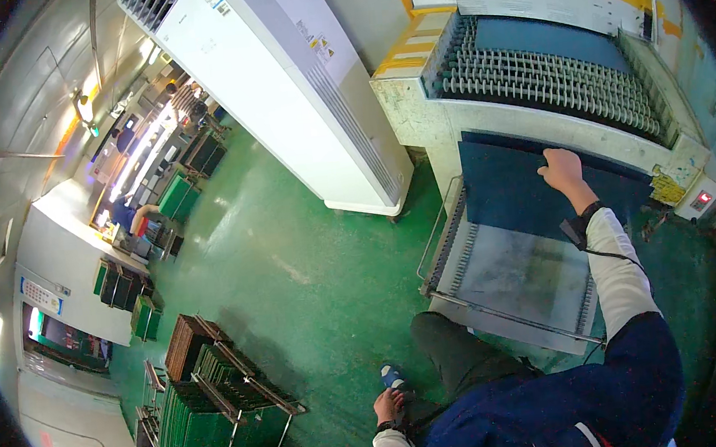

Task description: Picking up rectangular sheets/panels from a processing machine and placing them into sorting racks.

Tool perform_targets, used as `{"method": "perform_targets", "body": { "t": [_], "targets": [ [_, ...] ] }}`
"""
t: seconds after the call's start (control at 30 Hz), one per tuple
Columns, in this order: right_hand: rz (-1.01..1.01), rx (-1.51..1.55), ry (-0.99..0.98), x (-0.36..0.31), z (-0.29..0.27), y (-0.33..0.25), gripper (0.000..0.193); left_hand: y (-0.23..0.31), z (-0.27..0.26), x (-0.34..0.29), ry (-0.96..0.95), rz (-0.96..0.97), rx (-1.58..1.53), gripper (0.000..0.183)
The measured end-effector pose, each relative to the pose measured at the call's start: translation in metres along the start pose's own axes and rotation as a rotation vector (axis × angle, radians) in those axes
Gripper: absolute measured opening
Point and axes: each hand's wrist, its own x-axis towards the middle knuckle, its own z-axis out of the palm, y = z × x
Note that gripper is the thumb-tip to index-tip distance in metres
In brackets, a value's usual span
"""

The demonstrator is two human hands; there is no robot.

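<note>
Dark panel (506, 185) smooth, matt; floor (292, 237) glossy.

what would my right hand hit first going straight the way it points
Probably the dark board the right hand seems to touch; beyond it, the roller machine's pale front, depth unclear.

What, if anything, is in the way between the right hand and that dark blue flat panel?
Nothing visible: the right hand is closed at the upper edge of the dark blue flat panel, with nothing between.

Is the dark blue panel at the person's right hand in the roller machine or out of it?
Out: the dark blue panel is below the rollers, outside the machine, with the right hand closed on it.
</note>
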Motion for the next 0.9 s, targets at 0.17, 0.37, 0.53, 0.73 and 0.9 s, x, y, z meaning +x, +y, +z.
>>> {"method": "perform_targets", "body": {
  "t": [0.17, 0.37, 0.53, 0.73, 0.9],
  "targets": [
    [0.012, 0.006, 0.002, -0.001, -0.002, 0.000, 0.029, -0.006, -0.012, 0.013, -0.129, 0.014, -0.121, 0.024],
    [-0.034, 0.057, -0.005, -0.007, -0.006, -0.004, 0.031, -0.023, -0.029, 0.033, -0.206, 0.227, 0.154, 0.023],
    [-0.124, 0.092, -0.013, -0.017, -0.006, -0.001, 0.029, -0.018, -0.034, 0.039, -0.224, -0.032, -0.204, 0.021],
    [-0.191, 0.068, 0.176, -0.010, -0.038, 0.016, 0.032, -0.019, -0.029, 0.045, -0.194, -0.023, -0.132, 0.023],
    [-0.167, 0.015, 0.125, -0.011, -0.130, 0.004, 0.040, -0.011, -0.027, 0.036, -0.176, 0.003, -0.087, 0.027]
  ]
}}
